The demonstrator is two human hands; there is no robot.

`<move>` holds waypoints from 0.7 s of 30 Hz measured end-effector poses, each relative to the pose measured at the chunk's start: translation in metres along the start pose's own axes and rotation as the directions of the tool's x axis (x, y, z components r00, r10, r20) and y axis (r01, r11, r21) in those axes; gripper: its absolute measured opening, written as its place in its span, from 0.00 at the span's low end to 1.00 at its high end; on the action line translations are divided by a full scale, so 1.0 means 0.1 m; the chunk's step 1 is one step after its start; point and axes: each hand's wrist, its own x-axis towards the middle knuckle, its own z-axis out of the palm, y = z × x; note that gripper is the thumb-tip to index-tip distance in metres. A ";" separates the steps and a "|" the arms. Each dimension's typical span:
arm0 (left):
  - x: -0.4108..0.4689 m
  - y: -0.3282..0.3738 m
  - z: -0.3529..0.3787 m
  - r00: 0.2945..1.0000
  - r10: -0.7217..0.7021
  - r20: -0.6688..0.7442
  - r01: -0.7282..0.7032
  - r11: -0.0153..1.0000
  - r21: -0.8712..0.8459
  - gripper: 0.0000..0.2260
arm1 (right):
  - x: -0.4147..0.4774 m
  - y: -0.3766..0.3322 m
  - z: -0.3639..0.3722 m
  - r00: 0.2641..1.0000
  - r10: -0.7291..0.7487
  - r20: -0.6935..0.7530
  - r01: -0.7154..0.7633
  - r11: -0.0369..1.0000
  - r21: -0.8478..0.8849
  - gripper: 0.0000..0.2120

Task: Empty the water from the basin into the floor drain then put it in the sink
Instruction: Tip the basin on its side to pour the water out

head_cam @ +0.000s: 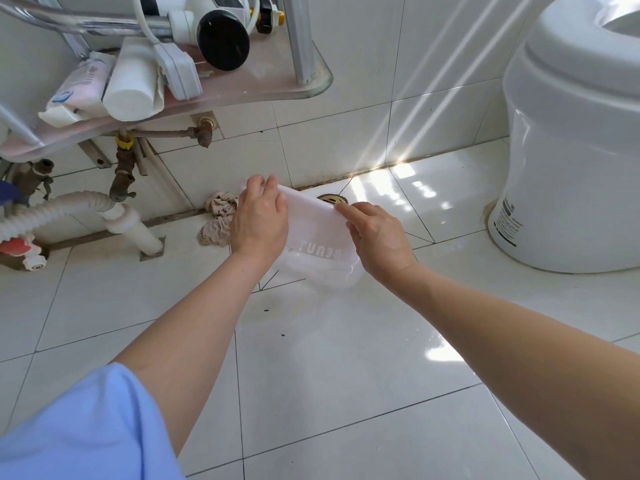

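1. Left of your hands, a crumpled beige rag [220, 216] lies on the glossy white tiles against the wall.
2. Your left hand [258, 216] is clamped on the basin's [317, 233] left rim.
3. The basin, translucent white plastic, is tipped up, its base facing you and its mouth toward the brass drain [332, 199] just beyond (contents can't be seen).
4. Your right hand [379, 239] grips its right rim.
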 end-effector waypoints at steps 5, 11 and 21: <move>0.04 0.09 0.02 0.989 -0.116 0.094 0.124 0.990 -0.073 0.22 | 0.01 0.00 -0.01 1.000 0.027 -0.009 -0.026 0.999 0.024 0.18; 0.10 0.19 0.01 0.980 -0.127 0.151 0.145 0.983 -0.111 0.24 | 0.01 0.02 -0.01 0.998 0.063 -0.028 -0.062 0.997 0.035 0.19; 0.16 0.20 0.05 0.982 -0.101 0.161 0.128 0.978 -0.167 0.24 | 0.05 0.03 -0.03 0.994 0.091 -0.061 -0.086 0.994 0.072 0.19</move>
